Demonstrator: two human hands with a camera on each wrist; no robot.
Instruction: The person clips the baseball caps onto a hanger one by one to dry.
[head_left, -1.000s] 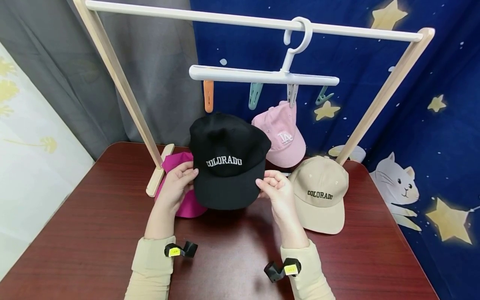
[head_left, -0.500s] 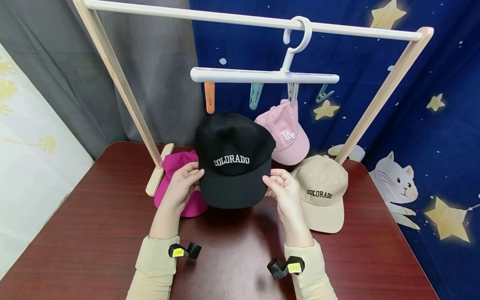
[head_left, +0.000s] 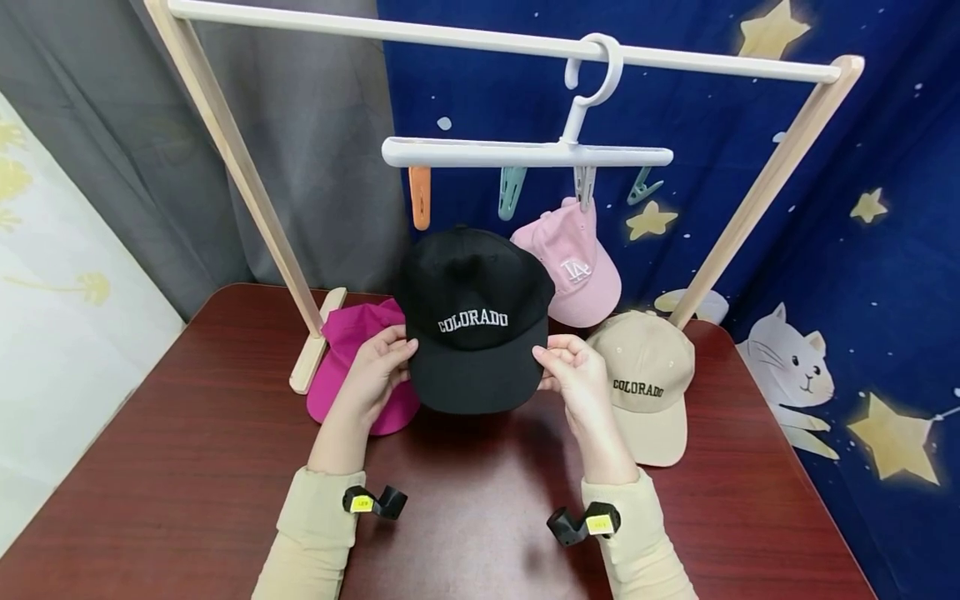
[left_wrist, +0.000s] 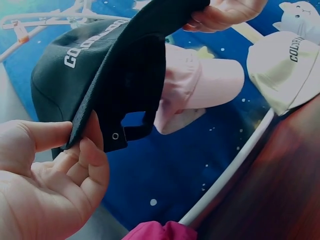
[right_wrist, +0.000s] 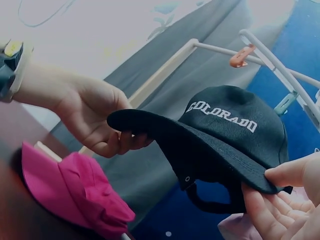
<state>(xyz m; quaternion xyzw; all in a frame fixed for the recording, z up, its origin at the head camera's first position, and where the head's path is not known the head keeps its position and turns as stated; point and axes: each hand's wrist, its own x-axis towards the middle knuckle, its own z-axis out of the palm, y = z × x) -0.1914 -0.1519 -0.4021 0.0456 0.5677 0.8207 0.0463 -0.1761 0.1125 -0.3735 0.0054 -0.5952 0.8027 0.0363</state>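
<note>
A black cap (head_left: pixel 472 292) with white COLORADO lettering is held upright above the table, its brim toward me. My left hand (head_left: pixel 378 371) pinches the left edge of the brim between thumb and fingers. On the opposite edge, my right hand (head_left: pixel 577 375) grips the brim the same way. Both wrist views show the cap's underside and its back strap. Behind the black cap, a pink LA cap (head_left: pixel 573 267) hangs from a grey clip (head_left: pixel 584 187) on a white hanger (head_left: pixel 525 153). An orange clip (head_left: pixel 420 198) and a teal clip (head_left: pixel 512 193) dangle above the black cap.
The hanger hooks over the white bar (head_left: pixel 375 32) of a wooden rack. A magenta cap (head_left: pixel 345 350) lies at the rack's left foot, partly behind my left hand. On the table (head_left: pixel 187 467), a beige cap (head_left: pixel 648 375) sits to the right. Another green clip (head_left: pixel 642 187) hangs at the hanger's right.
Both hands have carried the black cap a little to the right. Its grip at both brim edges stays the same. The hanging pink cap has shifted slightly right.
</note>
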